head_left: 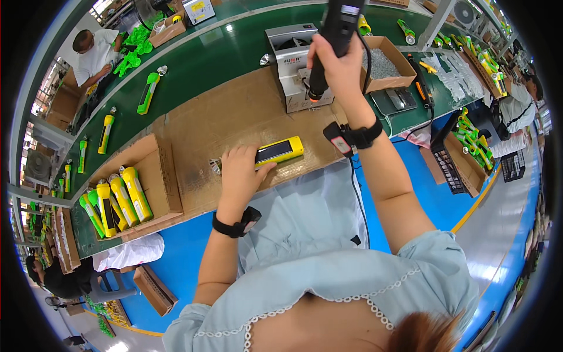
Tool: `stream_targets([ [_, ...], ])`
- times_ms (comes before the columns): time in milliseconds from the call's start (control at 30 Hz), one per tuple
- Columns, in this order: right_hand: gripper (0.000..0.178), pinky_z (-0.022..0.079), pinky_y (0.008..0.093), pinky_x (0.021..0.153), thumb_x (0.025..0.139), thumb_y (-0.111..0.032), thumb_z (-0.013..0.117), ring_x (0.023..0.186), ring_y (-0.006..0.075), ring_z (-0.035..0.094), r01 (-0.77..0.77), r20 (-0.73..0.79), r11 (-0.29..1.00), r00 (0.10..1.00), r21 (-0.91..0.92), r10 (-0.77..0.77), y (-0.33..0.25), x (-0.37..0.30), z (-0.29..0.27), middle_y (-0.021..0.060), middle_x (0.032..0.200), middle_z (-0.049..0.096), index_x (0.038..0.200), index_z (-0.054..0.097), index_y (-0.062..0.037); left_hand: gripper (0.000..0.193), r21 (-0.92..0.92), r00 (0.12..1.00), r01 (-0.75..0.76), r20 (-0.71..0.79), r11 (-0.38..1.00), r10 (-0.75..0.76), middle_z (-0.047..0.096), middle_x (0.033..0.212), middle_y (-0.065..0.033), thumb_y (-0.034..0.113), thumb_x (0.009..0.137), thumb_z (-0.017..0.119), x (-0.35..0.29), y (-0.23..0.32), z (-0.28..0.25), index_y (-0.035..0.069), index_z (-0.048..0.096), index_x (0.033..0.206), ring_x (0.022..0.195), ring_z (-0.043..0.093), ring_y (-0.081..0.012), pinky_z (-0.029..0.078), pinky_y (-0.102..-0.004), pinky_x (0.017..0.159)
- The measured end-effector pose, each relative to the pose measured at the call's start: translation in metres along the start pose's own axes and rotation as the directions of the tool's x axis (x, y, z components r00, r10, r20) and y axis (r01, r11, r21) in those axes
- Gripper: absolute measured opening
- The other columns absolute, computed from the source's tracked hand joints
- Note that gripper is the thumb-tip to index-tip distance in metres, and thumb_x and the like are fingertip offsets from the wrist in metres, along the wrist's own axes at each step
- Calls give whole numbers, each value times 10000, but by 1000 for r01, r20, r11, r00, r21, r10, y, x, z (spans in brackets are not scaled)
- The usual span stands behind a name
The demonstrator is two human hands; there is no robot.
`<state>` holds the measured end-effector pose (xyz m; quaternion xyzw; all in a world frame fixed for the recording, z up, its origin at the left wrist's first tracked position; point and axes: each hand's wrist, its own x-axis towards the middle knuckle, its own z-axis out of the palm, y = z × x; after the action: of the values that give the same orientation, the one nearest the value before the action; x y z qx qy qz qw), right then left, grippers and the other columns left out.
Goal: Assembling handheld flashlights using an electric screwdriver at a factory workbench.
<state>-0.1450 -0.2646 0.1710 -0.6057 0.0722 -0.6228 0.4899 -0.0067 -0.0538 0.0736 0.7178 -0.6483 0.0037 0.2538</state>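
My left hand (239,170) is closed around a yellow flashlight (287,148) lying on its side on a cardboard sheet (211,117). A dark panel on the flashlight faces up, and its head end pokes out left of my fingers. My right hand (341,64) grips a black electric screwdriver (342,26) upright, with its cord hanging down beside my wrist. The driver's tip points down at the front of a grey metal screw feeder (291,98); whether it touches I cannot tell.
On the left an open carton (166,170) holds several yellow and green flashlights. Right of the feeder stand a carton of small metal parts (387,67), a small dark scale (393,101) and an orange-black driver (421,89). Flashlights line the green belt (193,70). A person (97,56) sits across.
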Motion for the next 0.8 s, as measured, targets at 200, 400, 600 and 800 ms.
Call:
stream_targets([
  [200, 442, 490, 309, 528, 882, -195, 597, 570, 203, 583, 52, 14, 996, 999, -68, -52, -37, -53, 4, 144, 691, 583, 1221, 412, 21, 452, 3, 990, -54, -133, 999, 54, 614, 936, -98, 252, 679, 763, -14, 1, 12, 60, 598, 1054, 930, 553, -289, 368, -395, 864],
  [400, 516, 496, 311, 549, 862, -198, 625, 587, 202, 594, 98, 23, 995, 995, -11, -97, -31, -74, 21, 146, 710, 601, 1248, 379, 41, 470, 39, 981, -48, -187, 998, 54, 612, 995, -89, 210, 665, 767, -16, 3, 14, 67, 586, 1074, 957, 551, -273, 361, -410, 890],
  [600, 453, 495, 300, 555, 859, -156, 612, 582, 183, 591, 31, 24, 997, 999, -72, -29, -23, -77, 25, 133, 725, 610, 1213, 399, 28, 466, 50, 983, -45, -176, 998, 54, 617, 992, -84, 211, 662, 769, -15, 4, 14, 70, 591, 1068, 952, 557, -271, 371, -409, 875],
  [800, 347, 489, 279, 544, 858, -72, 596, 579, 158, 584, -18, 29, 998, 999, -62, 20, -9, -75, 26, 110, 732, 603, 1149, 423, 5, 496, 1, 992, -41, -120, 999, 41, 617, 985, -81, 241, 639, 782, -10, -6, 13, 68, 589, 1062, 944, 556, -265, 367, -401, 900],
])
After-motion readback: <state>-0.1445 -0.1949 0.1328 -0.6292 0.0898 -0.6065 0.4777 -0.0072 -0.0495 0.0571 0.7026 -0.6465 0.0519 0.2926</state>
